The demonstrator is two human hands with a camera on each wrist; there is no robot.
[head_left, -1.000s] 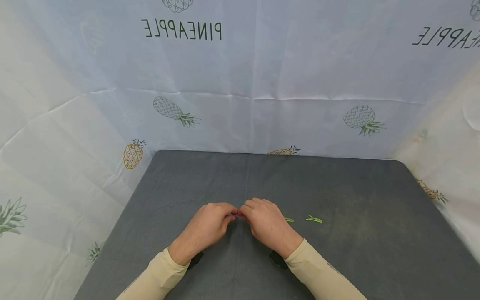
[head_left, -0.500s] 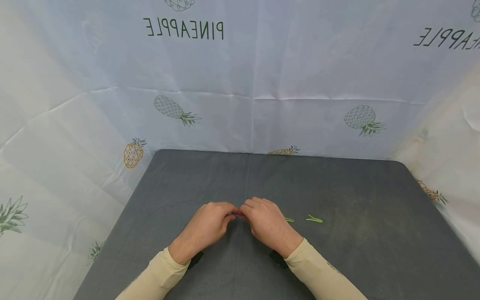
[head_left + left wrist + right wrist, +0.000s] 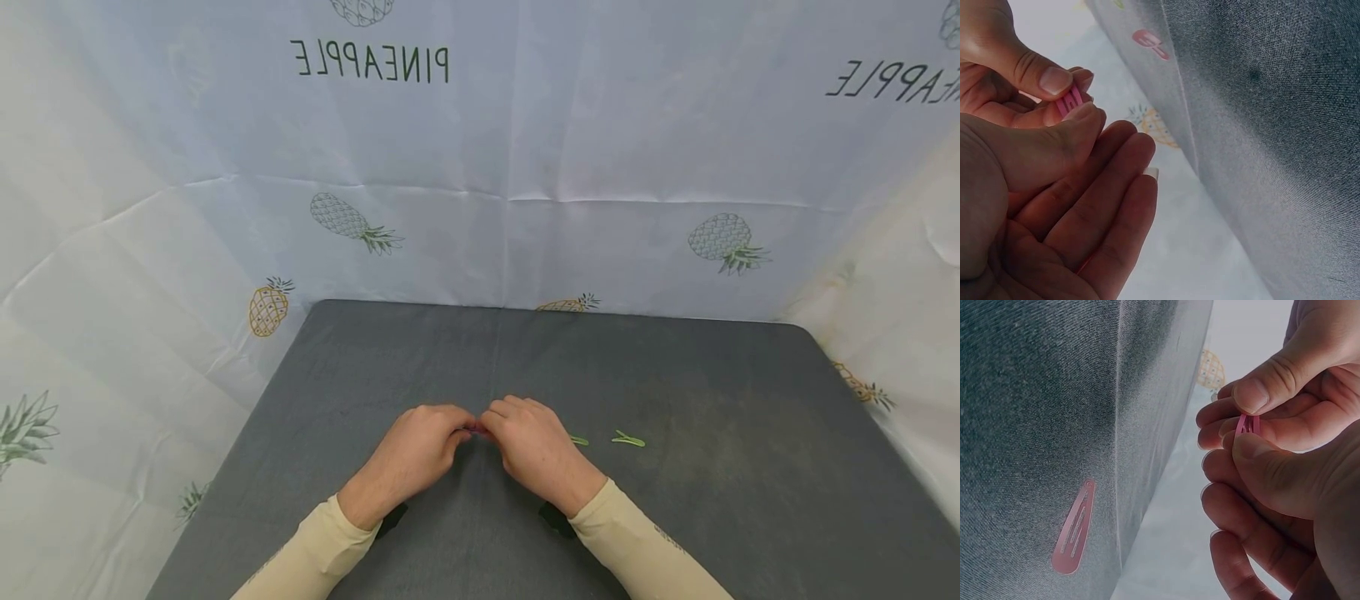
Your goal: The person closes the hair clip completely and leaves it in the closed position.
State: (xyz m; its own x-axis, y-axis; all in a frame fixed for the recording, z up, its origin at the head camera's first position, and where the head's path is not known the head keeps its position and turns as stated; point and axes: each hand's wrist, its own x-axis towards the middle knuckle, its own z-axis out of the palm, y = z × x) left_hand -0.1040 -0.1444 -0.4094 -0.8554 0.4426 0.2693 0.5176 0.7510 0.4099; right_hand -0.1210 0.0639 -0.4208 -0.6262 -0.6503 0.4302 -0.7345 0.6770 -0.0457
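Observation:
A pink snap hair clip point(image 3: 1070, 104) is held between both hands, its slotted middle showing between the thumbs. My left hand point(image 3: 414, 450) pinches one end between thumb and forefinger, its other fingers loosely bent below in the left wrist view. At the other end, my right hand point(image 3: 534, 446) pinches the same clip point(image 3: 1248, 424) with thumb and fingertips. The fingers cover both of its ends. On the dark cloth in the right wrist view lies a pink hair clip point(image 3: 1074, 528), flat. The left wrist view shows a reddish-pink clip point(image 3: 1150, 44) with its parts spread.
Right of the right hand, a green hair clip point(image 3: 628, 438) lies on the dark grey table point(image 3: 720, 517) with its arms apart. Another green piece point(image 3: 579, 440) is partly hidden by that hand. A white pineapple-print curtain point(image 3: 465, 250) hangs behind and at both sides.
Both hands keep almost the same place and the same pinch on the clip. The head view has shifted very slightly.

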